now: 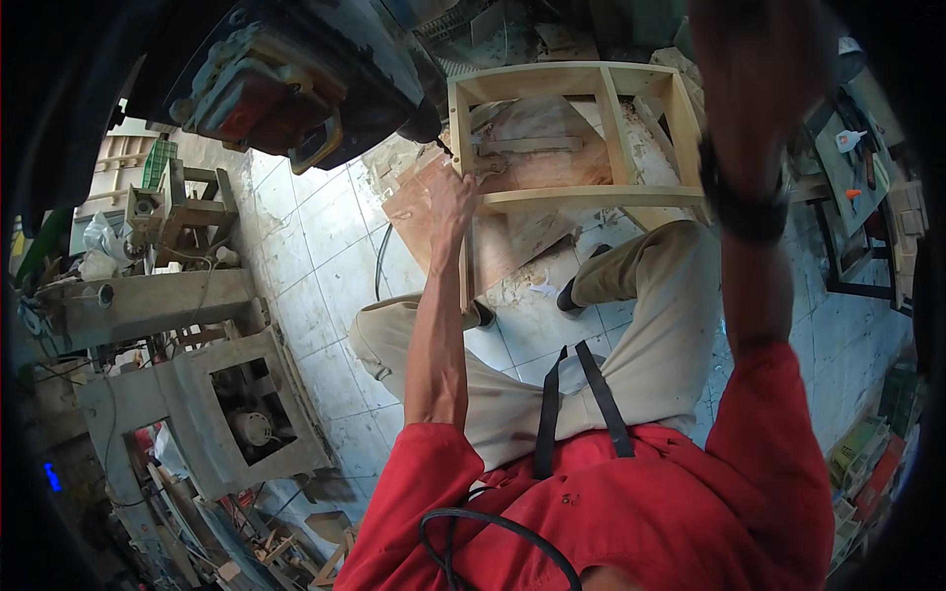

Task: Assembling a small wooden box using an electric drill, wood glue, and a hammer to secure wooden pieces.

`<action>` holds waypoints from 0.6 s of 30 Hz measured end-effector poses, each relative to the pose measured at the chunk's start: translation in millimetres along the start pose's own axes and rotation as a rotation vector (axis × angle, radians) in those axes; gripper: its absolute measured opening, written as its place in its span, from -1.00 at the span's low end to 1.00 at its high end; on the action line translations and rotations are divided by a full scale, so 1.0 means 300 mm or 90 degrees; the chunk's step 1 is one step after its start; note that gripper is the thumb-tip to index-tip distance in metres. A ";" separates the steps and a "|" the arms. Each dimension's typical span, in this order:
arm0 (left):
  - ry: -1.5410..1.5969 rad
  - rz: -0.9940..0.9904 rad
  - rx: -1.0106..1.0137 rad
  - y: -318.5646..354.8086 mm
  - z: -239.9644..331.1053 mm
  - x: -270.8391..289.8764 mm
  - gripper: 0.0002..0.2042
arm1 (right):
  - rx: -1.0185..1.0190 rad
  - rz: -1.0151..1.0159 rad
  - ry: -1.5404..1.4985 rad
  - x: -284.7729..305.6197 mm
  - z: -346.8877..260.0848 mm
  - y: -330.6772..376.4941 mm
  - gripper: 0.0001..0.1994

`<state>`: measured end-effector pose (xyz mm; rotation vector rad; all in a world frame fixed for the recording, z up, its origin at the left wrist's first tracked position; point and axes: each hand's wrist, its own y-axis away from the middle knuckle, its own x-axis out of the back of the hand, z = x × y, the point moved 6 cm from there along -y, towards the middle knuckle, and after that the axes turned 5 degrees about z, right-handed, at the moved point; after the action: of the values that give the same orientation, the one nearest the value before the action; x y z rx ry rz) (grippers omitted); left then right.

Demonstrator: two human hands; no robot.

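A pale wooden frame with a crossbar stands in front of my legs. My left hand is closed on the frame's near left corner. Below that hand a narrow wooden strip runs down toward my feet; I cannot tell whether it is part of the frame. Raised high on the right, close to the camera, is my right hand, smeared by motion. Its fingers are not readable, nor is anything it may hold. A thin dark bit on a black rounded tip points at the frame's left side.
Brownish boards lie under the frame among shavings on the tiled floor. A dark bulky object fills the upper left. A workbench machine stands left. A small table with a glue bottle is at right.
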<state>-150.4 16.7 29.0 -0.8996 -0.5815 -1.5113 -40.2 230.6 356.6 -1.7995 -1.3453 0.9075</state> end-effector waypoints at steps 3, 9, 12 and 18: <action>-0.020 0.003 0.006 0.010 -0.036 0.033 -0.73 | 0.129 -0.148 0.115 0.037 0.043 0.237 -0.71; -0.076 -0.031 0.028 0.014 -0.010 0.031 -0.68 | -0.023 -0.114 0.389 0.050 0.184 0.519 -0.47; -0.069 -0.010 0.042 0.012 -0.012 0.020 -0.64 | -0.032 -0.088 0.353 0.056 0.196 0.515 -0.46; -0.016 -0.144 0.297 -0.049 -0.030 0.056 -0.68 | -0.059 -0.035 0.300 0.078 0.120 0.470 -0.52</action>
<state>-166.2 1.9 39.3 -0.5031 -1.0304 -1.4749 1.3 227.7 215.2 -1.8846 -1.1357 0.3595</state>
